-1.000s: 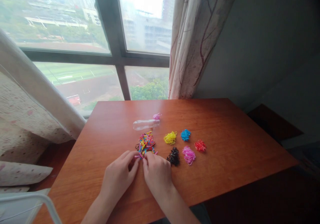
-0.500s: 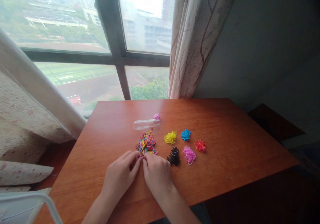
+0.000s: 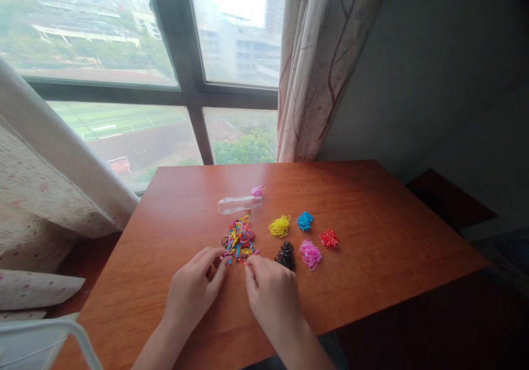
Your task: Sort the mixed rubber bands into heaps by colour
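A mixed pile of small coloured rubber bands lies on the wooden table in front of me. At its near left edge, my left hand has thumb and forefinger curled together, with bits of pink and blue band at the tips. My right hand is at the pile's near right edge, its fingers pinched by a reddish band. Just beyond its knuckles sits a heap of black bands. Sorted heaps of yellow bands, blue bands, pink bands and red bands lie to the right.
Behind the pile, a clear plastic bottle lies on its side, with a pink item by its right end. The wooden table reaches toward a window and curtain. A white curved rail stands at lower left.
My hands have moved apart from near contact at the pile's front edge, the right one shifting right. The view has shifted slightly. The sorted heaps look unchanged.
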A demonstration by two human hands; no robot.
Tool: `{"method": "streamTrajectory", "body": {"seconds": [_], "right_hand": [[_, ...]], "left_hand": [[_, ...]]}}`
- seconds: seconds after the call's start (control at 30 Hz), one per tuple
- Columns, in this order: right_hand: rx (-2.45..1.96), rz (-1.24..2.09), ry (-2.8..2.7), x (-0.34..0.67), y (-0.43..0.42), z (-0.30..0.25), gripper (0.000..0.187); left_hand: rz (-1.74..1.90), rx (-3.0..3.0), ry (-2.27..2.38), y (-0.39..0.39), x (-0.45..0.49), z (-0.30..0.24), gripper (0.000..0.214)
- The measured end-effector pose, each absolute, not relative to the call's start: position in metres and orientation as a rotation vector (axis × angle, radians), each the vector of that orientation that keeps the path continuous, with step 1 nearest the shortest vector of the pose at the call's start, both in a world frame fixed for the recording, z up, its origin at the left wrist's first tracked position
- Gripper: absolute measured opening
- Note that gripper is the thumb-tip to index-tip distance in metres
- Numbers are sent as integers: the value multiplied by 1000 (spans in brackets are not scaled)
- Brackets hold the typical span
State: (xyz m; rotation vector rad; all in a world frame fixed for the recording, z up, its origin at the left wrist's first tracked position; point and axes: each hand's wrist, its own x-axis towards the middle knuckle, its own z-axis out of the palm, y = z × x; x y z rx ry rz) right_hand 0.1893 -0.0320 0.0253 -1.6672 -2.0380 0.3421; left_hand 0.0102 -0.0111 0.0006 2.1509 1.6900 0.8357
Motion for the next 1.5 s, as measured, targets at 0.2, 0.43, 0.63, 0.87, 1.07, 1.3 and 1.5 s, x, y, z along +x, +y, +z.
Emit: {"method": "streamTrajectory", "body": {"seconds": [0.2,0.43,0.63,0.87,1.07,1.3,1.5], "right_hand": [[-1722,215,-1733,261,-28,33,23],[-2036,2,-1532,365,-20,7,31],[-2078,58,-1524,385,-10,-9,34],[-2072,91,-1540,386,-7,-12,35],[-2091,80,-1546,387,-7,-10,34],[-2083,29,-1530,384,-10,-5,37],[-2067,12,-1543,380,-14,-2,38]], "left_hand": [[807,2171,1689,-12,11,1,20],[764,2187,1694,-12,12,-2,20],[725,2202,1688,-11,11,-5,20],[734,2189,1671,-11,12,-5,19],[714,2202,1651,-11,12,-5,18],[682,2195,1644,-12,14,1,18],[664,2219,1624,-12,15,3,18]]}}
